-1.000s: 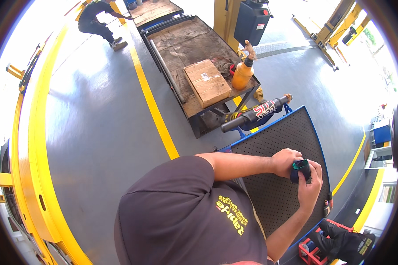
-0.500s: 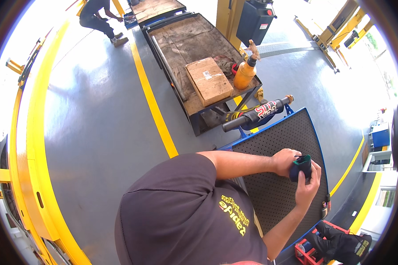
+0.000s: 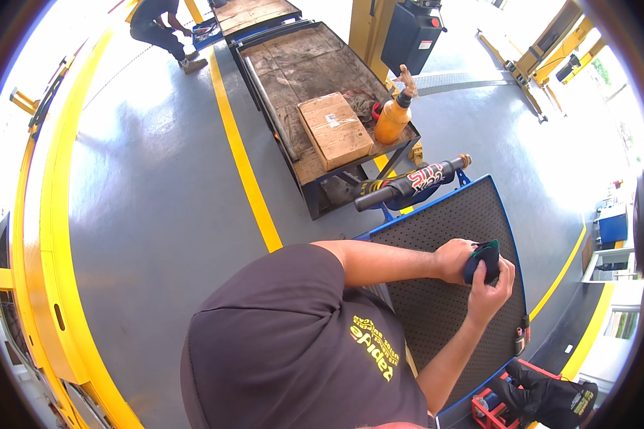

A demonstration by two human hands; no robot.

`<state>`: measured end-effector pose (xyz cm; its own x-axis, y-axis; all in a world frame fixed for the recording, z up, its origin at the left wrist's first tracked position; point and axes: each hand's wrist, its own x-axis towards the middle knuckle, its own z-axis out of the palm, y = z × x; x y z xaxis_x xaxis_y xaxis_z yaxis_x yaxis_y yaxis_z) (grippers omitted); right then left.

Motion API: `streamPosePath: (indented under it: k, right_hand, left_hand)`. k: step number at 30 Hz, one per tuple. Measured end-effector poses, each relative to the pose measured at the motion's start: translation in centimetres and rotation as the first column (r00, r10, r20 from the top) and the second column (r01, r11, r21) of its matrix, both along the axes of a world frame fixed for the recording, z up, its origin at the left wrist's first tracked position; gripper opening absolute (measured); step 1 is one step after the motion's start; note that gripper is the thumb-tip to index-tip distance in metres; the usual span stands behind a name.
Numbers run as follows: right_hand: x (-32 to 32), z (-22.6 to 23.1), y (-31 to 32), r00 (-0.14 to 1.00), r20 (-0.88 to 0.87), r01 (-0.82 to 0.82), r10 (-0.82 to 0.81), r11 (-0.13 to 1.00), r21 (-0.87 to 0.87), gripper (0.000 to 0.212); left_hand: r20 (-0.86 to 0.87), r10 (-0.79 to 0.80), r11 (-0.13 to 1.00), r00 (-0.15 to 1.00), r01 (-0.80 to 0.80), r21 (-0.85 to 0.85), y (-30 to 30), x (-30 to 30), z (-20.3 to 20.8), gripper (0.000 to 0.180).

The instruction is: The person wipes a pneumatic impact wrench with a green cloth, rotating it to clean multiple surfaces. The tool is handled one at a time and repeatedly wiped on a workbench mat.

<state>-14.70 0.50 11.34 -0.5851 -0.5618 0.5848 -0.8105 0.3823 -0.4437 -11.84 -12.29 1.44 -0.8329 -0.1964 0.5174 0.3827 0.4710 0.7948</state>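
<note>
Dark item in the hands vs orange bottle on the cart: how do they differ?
Colour: the dark item shows a green edge; the orange bottle has a black neck.
Support: the dark item is held between the left hand and right hand; the orange bottle stands on the cart, untouched.
Shared: both have dark parts.

A blue-edged table (image 3: 436,223) with a black perforated top stands near a second table (image 3: 286,64), whose stained brown top bears a cardboard box (image 3: 334,129), an orange spray bottle (image 3: 391,124) and a crumpled cloth (image 3: 358,101).
</note>
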Motion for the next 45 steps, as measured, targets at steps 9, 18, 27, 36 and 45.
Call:
streamPosePath:
  k: [9, 18, 27, 36, 45]
  right_hand:
    - [1.0, 0.1, -0.9, 0.998, 0.060, 0.039, -0.036, 0.998, -0.044, 0.029]
    - [-0.3, 0.5, -0.2, 0.991, 0.130, -0.041, 0.041, 0.999, -0.001, 0.029]
    - [-2.3, 0.4, 1.8, 0.912, 0.317, -0.242, 0.260, 0.965, -0.098, 0.029]
    - [-3.4, -7.4, 6.3, 0.408, 0.724, 0.646, 0.556, 0.384, -0.659, 0.038]
    - [0.5, -3.6, 5.3, 0.447, 0.697, 0.755, 0.561, 0.180, -0.630, 0.041]
  left_hand:
    - [0.056, 0.003, 1.000, 0.998, -0.002, -0.019, -0.5, 0.3, 0.4, 0.040]
    - [0.026, 0.000, 1.000, 1.000, 0.000, 0.008, -0.2, 0.3, 0.5, 0.046]
    - [0.120, 0.003, 1.000, 0.993, -0.002, -0.006, -0.8, 0.9, 1.0, 0.045]
    - [0.151, 0.078, 0.997, 0.986, -0.076, -0.018, -0.6, 0.1, 1.4, 0.037]
    - [0.169, 0.000, 0.998, 0.986, 0.010, -0.063, -0.2, -0.6, 1.1, 0.032]
